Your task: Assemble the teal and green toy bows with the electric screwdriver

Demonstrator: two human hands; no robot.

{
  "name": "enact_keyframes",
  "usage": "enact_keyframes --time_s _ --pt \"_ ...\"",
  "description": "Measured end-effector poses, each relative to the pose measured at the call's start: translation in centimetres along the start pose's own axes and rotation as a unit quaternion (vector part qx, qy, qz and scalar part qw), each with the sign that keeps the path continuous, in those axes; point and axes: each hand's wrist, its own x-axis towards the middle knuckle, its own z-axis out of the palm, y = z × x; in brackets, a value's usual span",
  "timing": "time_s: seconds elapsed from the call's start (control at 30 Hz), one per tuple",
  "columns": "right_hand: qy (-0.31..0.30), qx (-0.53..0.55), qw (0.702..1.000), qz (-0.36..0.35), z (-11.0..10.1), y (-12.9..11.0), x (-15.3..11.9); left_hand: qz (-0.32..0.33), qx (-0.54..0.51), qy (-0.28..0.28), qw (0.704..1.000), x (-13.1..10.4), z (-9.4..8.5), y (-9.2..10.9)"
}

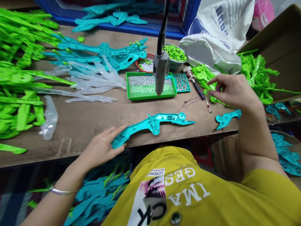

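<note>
A long teal plastic piece (154, 124), ribbed and hollow on its upper face, lies along the front of the table. My left hand (105, 144) grips its left end, thumb on the near side and fingers on the far side. Off to the right, my right hand (231, 89) is in the air beside a heap of bright green plastic parts (203, 75); its fingers are bent and apart, with nothing visible between them. Below that hand lies a shorter teal piece (225, 119). An electric screwdriver (160, 72) hangs tip down over a green tray of small silvery screws (143, 81).
Beside the green tray is a small teal tray (181, 83) of round metal pieces. A hand screwdriver (199, 91), a metal bowl of green bits (175, 53) and a red basket (144, 64) stand near. Green parts (21, 78) and translucent pieces (94, 78) pile up at left.
</note>
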Motion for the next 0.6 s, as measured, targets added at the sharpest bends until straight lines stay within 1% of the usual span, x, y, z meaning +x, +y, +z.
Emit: enact_keyframes --time_s 0.07,0.13,0.2,0.27,0.33,0.4,0.43,0.47,0.5,0.53,0.6 --pt "-0.043 -0.013 0.999 -0.016 -0.3 -0.7 -2.0 0.01 0.056 0.004 0.998 0.6 0.4 -0.3" --pt "-0.103 0.014 0.994 -0.026 -0.3 -1.5 -4.3 0.026 0.095 0.004 0.995 0.9 0.7 -0.5" --pt "-0.149 0.053 0.987 -0.022 0.3 -2.3 -6.6 0.038 0.111 0.013 0.993 1.1 0.9 -0.5" --pt "-0.18 0.088 0.98 0.002 1.6 -3.0 -8.6 0.04 0.115 0.026 0.992 1.2 1.1 -0.6" --pt "-0.236 0.125 0.963 0.034 3.3 -3.3 -10.2 0.033 0.111 0.037 0.993 1.2 1.5 -0.6" --pt "-0.302 0.139 0.942 0.052 4.9 -3.2 -11.1 0.02 0.114 0.037 0.993 1.4 1.9 -0.5" --pt "-0.315 0.131 0.939 0.053 5.4 -3.1 -11.3 0.014 0.116 0.037 0.992 1.5 1.9 -0.3" --pt "-0.306 0.115 0.944 0.052 5.7 -2.9 -11.4 0.009 0.114 0.039 0.993 1.6 1.8 0.0" --pt "-0.276 0.098 0.955 0.049 5.7 -2.7 -11.3 0.003 0.107 0.046 0.993 1.6 1.4 0.2" --pt "-0.227 0.088 0.969 0.049 5.3 -2.6 -11.1 -0.007 0.09 0.058 0.994 1.5 0.7 0.6" --pt "-0.091 0.1 0.989 0.066 4.0 -2.8 -10.5 -0.038 0.005 0.077 0.996 0.6 -1.6 1.2"
